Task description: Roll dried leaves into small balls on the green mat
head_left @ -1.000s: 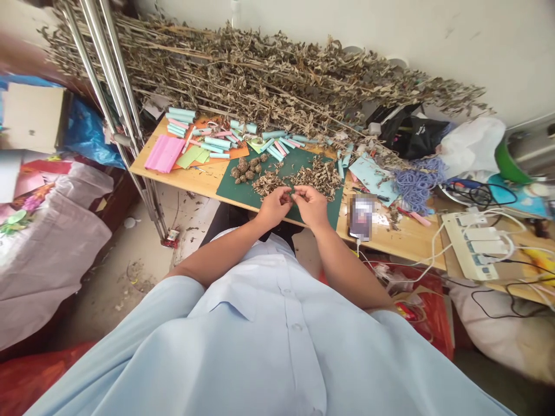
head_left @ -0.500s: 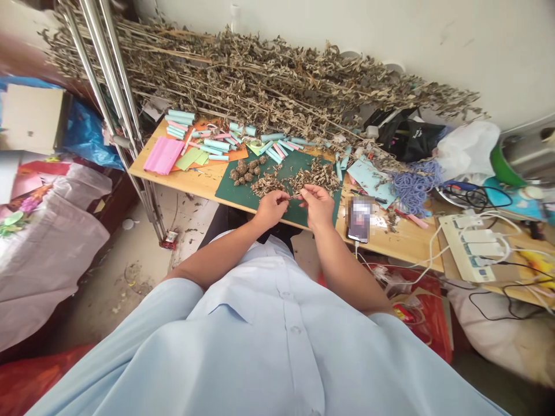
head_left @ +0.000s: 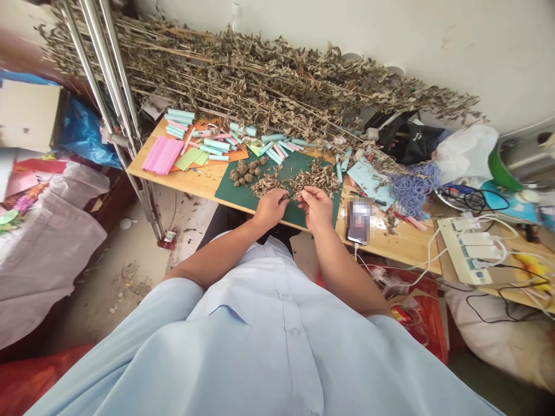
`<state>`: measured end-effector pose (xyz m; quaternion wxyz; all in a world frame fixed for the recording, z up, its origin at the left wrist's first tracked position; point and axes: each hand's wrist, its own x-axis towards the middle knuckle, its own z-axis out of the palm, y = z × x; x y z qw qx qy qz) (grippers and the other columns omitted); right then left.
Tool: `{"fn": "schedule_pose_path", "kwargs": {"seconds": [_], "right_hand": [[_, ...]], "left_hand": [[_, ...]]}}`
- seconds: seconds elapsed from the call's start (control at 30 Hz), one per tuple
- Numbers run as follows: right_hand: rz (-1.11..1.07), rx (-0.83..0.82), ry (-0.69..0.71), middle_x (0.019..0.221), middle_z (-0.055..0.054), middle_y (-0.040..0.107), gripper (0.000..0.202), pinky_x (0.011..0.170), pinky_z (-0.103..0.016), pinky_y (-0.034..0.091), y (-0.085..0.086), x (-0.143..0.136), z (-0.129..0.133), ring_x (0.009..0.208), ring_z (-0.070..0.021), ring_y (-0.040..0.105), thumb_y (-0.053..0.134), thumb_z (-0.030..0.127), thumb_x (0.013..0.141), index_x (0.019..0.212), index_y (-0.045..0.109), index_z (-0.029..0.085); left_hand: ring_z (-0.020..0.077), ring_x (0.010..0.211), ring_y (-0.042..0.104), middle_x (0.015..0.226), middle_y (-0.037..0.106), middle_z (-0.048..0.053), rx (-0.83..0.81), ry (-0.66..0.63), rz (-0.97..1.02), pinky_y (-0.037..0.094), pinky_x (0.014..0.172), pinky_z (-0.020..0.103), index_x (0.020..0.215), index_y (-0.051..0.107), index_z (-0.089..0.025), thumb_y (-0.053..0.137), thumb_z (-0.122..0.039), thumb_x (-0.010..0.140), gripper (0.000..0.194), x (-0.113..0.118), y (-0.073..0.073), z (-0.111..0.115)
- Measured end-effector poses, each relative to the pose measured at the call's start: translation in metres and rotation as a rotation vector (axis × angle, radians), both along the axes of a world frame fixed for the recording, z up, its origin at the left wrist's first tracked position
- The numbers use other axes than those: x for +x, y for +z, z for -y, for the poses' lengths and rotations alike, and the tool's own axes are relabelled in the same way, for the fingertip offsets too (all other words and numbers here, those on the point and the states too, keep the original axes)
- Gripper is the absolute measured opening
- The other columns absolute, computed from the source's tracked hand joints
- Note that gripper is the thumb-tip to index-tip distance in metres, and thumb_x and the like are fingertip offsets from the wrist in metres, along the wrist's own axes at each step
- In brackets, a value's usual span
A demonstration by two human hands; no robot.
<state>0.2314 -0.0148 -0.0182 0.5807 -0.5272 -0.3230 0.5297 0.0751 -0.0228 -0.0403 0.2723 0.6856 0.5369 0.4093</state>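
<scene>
My left hand point(head_left: 269, 209) and my right hand point(head_left: 317, 209) are close together over the near edge of the green mat point(head_left: 234, 193). Fingers of both are pinched on a small piece of dried leaf between them. Just beyond my right hand lies a heap of crumbled dried leaves point(head_left: 318, 175). A smaller leaf pile point(head_left: 265, 185) touches the area behind my left hand. Several brown balls point(head_left: 246, 171) sit grouped at the mat's left part.
Behind, long dried stalks point(head_left: 260, 81) span the table. Blue and pink paper rolls point(head_left: 217, 144) lie beyond the mat. To the right are a phone point(head_left: 358, 222) on a cable, purple cord point(head_left: 416, 188) and a power strip point(head_left: 466, 248). Metal poles point(head_left: 117, 86) stand left.
My right hand has shifted very slightly, its fingers still pinched near my left hand. The camera view has moved a little; the piles look the same.
</scene>
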Motion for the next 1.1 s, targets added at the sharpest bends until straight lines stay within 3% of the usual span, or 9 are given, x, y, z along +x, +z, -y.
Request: {"fn": "schedule_pose_path", "kwargs": {"seconds": [0.27, 0.5, 0.63, 0.8, 0.93, 1.1], "right_hand": [[0.092, 0.006, 0.062, 0.076, 0.002, 0.07, 0.033, 0.054, -0.026, 0.053, -0.004, -0.004, 0.001, 0.068, -0.0149, 0.065, 0.083, 0.04, 0.066, 0.092, 0.07, 0.023], [0.148, 0.033, 0.051, 0.074, 0.002, 0.068, 0.032, 0.054, -0.027, 0.052, -0.002, -0.006, 0.0, 0.069, -0.0158, 0.065, 0.081, 0.041, 0.067, 0.091, 0.07, 0.023], [0.166, 0.021, 0.034, 0.076, 0.002, 0.069, 0.034, 0.055, -0.028, 0.053, -0.004, -0.004, 0.0, 0.07, -0.016, 0.065, 0.081, 0.043, 0.068, 0.092, 0.07, 0.023], [0.136, 0.026, 0.063, 0.071, 0.003, 0.068, 0.032, 0.054, -0.026, 0.052, -0.003, -0.005, 0.002, 0.067, -0.0155, 0.065, 0.082, 0.04, 0.068, 0.092, 0.071, 0.022], [0.119, 0.044, 0.109, 0.069, 0.004, 0.067, 0.03, 0.054, -0.026, 0.05, 0.001, -0.008, 0.003, 0.063, -0.0135, 0.062, 0.083, 0.038, 0.068, 0.091, 0.072, 0.022], [0.138, 0.045, 0.13, 0.07, 0.004, 0.067, 0.031, 0.052, -0.026, 0.048, 0.004, -0.01, 0.004, 0.059, -0.012, 0.058, 0.082, 0.039, 0.067, 0.092, 0.072, 0.022]], "left_hand": [[0.0183, 0.097, 0.072, 0.107, 0.076, 0.008, -0.024, 0.031, 0.176, 0.056, 0.091, 0.032, 0.112, 0.073, -0.019, 0.056, -0.027, 0.098, 0.024, 0.0, 0.004, 0.003], [0.0167, 0.101, 0.072, 0.117, 0.074, 0.007, -0.182, -0.001, 0.263, 0.058, 0.083, 0.028, 0.118, 0.071, -0.019, 0.045, -0.018, 0.099, 0.032, -0.001, 0.012, 0.004], [0.0154, 0.092, 0.074, 0.121, 0.073, 0.008, -0.246, 0.021, 0.312, 0.057, 0.073, 0.024, 0.116, 0.071, -0.019, 0.048, -0.019, 0.097, 0.03, -0.001, 0.016, 0.006], [0.0107, 0.066, 0.07, 0.102, 0.074, 0.005, -0.312, 0.042, 0.372, 0.052, 0.062, 0.021, 0.103, 0.071, -0.017, 0.057, -0.026, 0.095, 0.018, 0.0, 0.027, 0.007], [0.0084, 0.055, 0.066, 0.088, 0.072, 0.004, -0.501, -0.088, 0.508, 0.043, 0.049, 0.018, 0.093, 0.068, -0.014, 0.06, -0.032, 0.094, 0.019, 0.001, 0.034, 0.006], [0.0089, 0.052, 0.065, 0.08, 0.07, 0.005, -0.722, -0.19, 0.68, 0.028, 0.037, 0.017, 0.091, 0.065, -0.013, 0.069, -0.03, 0.088, 0.018, 0.0, 0.032, 0.006]]}}
